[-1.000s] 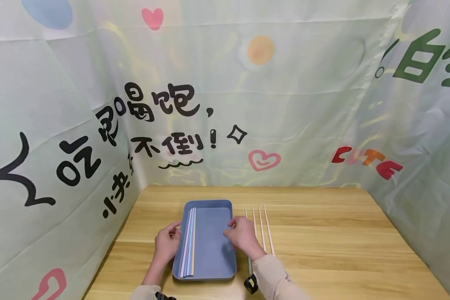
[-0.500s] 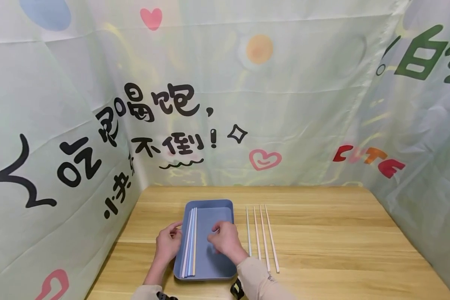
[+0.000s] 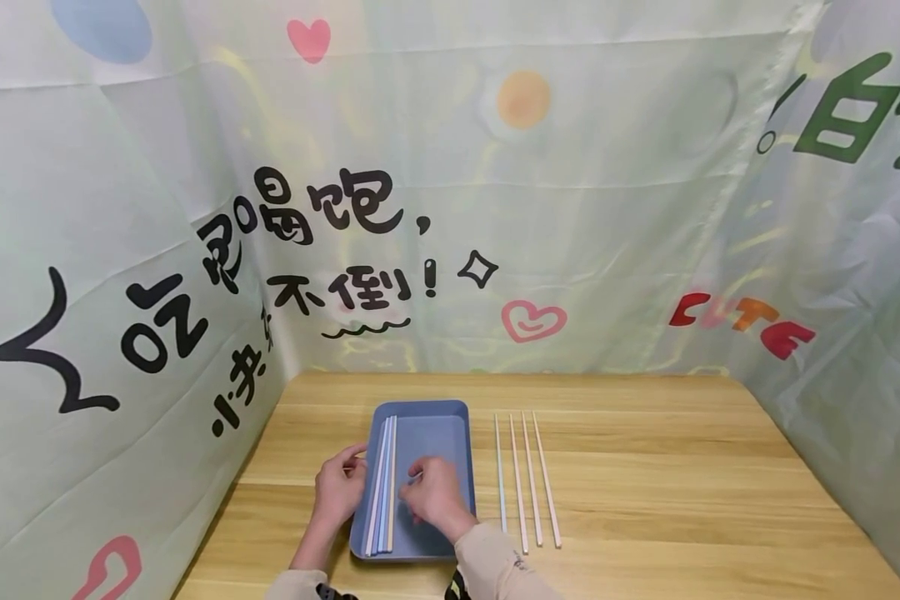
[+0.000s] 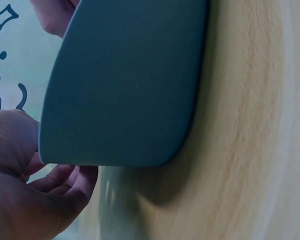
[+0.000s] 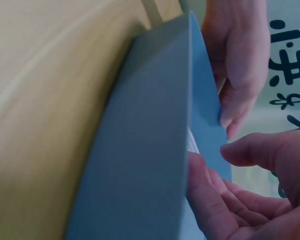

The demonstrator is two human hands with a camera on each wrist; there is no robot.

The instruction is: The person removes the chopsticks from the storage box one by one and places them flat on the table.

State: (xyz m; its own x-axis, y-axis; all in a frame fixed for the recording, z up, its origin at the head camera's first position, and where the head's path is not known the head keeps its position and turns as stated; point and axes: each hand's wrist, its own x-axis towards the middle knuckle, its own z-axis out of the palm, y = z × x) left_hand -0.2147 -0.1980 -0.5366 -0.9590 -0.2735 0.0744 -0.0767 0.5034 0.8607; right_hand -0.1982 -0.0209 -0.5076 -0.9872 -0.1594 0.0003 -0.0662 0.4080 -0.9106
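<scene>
A blue-grey rectangular tray (image 3: 431, 433) lies on the table, with several pastel chopsticks (image 3: 385, 492) side by side along its left inside edge. My left hand (image 3: 341, 483) holds the tray's left rim between thumb and fingers; the left wrist view shows this hand (image 4: 45, 195) at the tray wall (image 4: 120, 90). Over the middle of the tray is my right hand (image 3: 437, 493), its fingers loosely bent just right of those chopsticks. The right wrist view shows a gap between thumb and fingers of this hand (image 5: 255, 195), with nothing seen held; the near tray wall hides part of its fingers.
To the right of the tray, several more chopsticks (image 3: 532, 483) lie spaced apart on the wooden table (image 3: 667, 475), the leftmost chopstick (image 3: 500, 475) light blue. Printed cloth walls (image 3: 607, 250) stand at the back and both sides.
My right hand has moved left from the tray's right rim to above its middle, nearer the chopsticks inside. My left hand stays at the left rim.
</scene>
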